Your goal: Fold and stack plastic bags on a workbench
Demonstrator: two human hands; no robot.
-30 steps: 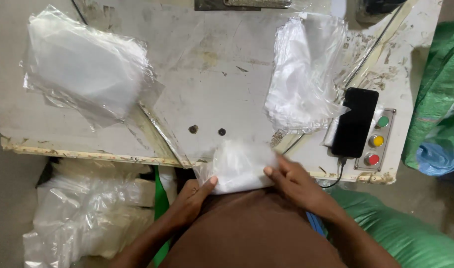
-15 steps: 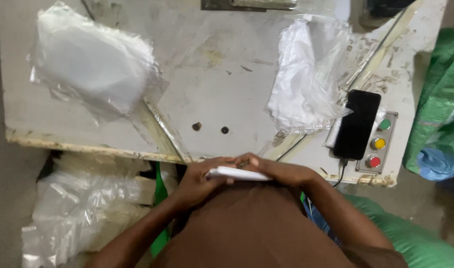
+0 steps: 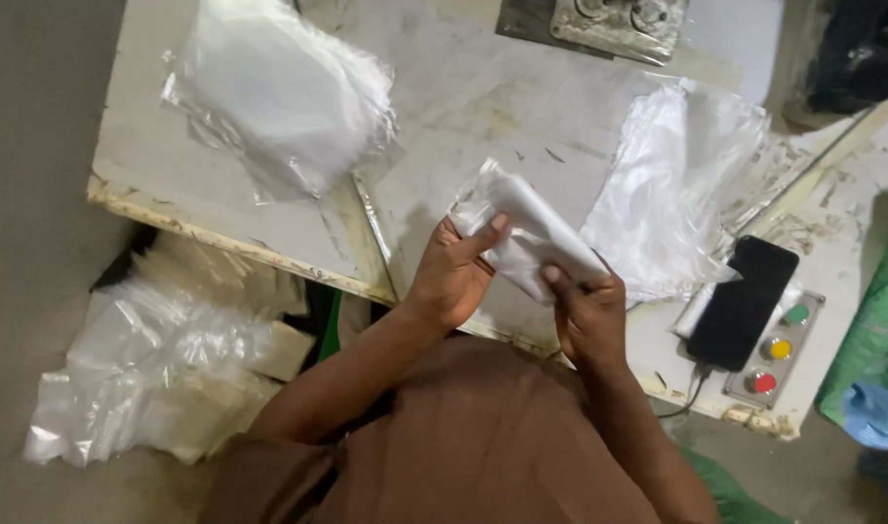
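Observation:
A folded white plastic bag (image 3: 521,228) is held up over the worn white table (image 3: 463,107), between both hands. My left hand (image 3: 451,277) grips its left end with the thumb on top. My right hand (image 3: 587,312) grips its lower right end. A pile of clear plastic bags (image 3: 279,92) lies at the table's left. Another loose pile of clear bags (image 3: 677,184) lies to the right of my hands.
A black phone (image 3: 742,301) lies on a control box with green, yellow and red buttons (image 3: 778,347) at the right. Bundles of clear bags (image 3: 148,374) sit on the floor at the left. A green sack (image 3: 875,340) stands at the right edge. A metal fixture (image 3: 609,19) is at the back.
My hands have lifted the folded bag from the table's front edge up over the table. The view has shifted and tilted to the right.

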